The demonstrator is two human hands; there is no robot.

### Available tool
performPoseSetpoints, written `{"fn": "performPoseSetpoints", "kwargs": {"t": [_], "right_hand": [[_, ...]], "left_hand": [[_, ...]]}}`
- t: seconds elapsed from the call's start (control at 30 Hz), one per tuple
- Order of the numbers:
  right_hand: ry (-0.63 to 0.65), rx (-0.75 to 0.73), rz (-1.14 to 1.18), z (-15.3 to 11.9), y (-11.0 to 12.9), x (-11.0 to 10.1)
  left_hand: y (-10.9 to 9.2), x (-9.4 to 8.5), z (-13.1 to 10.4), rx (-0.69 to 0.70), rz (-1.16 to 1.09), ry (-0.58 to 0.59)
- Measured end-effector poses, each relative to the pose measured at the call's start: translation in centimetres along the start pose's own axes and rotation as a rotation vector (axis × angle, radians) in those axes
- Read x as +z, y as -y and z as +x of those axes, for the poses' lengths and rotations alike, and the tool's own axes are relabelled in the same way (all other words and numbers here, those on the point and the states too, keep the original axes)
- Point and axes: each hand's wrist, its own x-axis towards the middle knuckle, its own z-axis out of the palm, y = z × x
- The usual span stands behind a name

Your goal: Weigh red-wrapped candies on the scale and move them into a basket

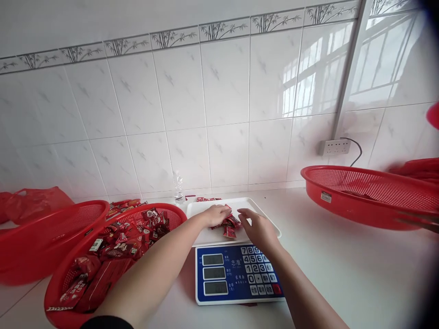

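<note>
Several small red snack packets [230,224] lie in a loose pile on the white tray [267,218] of a digital scale [236,274]. My left hand [216,214] reaches in from the left, its fingers stretched over the pile and touching it; part of the pile is hidden beneath them. On the other side, my right hand [256,226] is beside the packets with its thumb and fingers apart. Nothing shows between its fingers. The scale's blue panel with its keys and three displays faces me, partly covered by my right forearm.
To the left, a red basket [173,210] full of red packets stands against another red basket [51,237]. A clear bottle [178,187] is near the wall behind the tray. At right stands a wide red basket [343,208], below a wall socket [335,147]; a blurred hand shows at the right edge.
</note>
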Motion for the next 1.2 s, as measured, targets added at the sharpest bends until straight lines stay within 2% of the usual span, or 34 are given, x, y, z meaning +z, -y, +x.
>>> {"fn": "performPoseSetpoints", "kwargs": {"t": [0.07,0.13,0.27,0.37,0.43,0.5,0.57,0.63,0.77,0.9,1.0,1.1,1.2], "right_hand": [[0.003,-0.002,0.004,0.0,0.0,-0.1],[0.007,-0.004,0.001,0.0,0.0,-0.2],[0.051,-0.01,-0.019,-0.1,0.2,-0.3],[0.111,-0.03,-0.043,-0.3,0.5,-0.3],[0.134,-0.037,-0.047,-0.4,0.6,-0.2],[0.132,-0.037,-0.04,-0.4,0.7,0.0],[0.12,-0.029,-0.027,-0.4,0.6,0.2],[0.115,-0.016,-0.018,-0.4,0.6,0.4],[0.115,-0.014,-0.001,-0.3,0.4,0.5],[0.105,-0.007,0.03,-0.3,0.3,0.5],[0.087,-0.005,0.028,-0.3,0.3,0.4],[0.082,-0.001,0.014,-0.3,0.4,0.4],[0.088,-0.009,0.012,-0.2,0.3,0.4]], "left_hand": [[0.0,0.0,-0.3,-0.002,-0.118,-0.007],[0.3,-0.7,-1.0,-0.043,-0.209,-0.085],[1.9,-3.6,-3.6,-0.106,-0.229,-0.261],[4.1,-5.8,-6.0,-0.268,-0.153,-0.362],[5.8,-6.5,-7.7,-0.405,-0.074,-0.312],[7.3,-6.5,-9.4,-0.495,-0.015,-0.193],[8.5,-6.1,-10.6,-0.53,0.001,-0.087],[9.3,-5.5,-11.3,-0.553,-0.002,-0.032],[10.3,-4.7,-11.2,-0.607,-0.042,-0.012],[10.9,-4.8,-11.2,-0.7,-0.157,-0.042],[11.6,-5.0,-11.5,-0.77,-0.24,0.038],[12.7,-5.1,-11.5,-0.736,-0.054,0.11],[13.7,-4.7,-11.3,-0.617,0.112,0.087]]}}
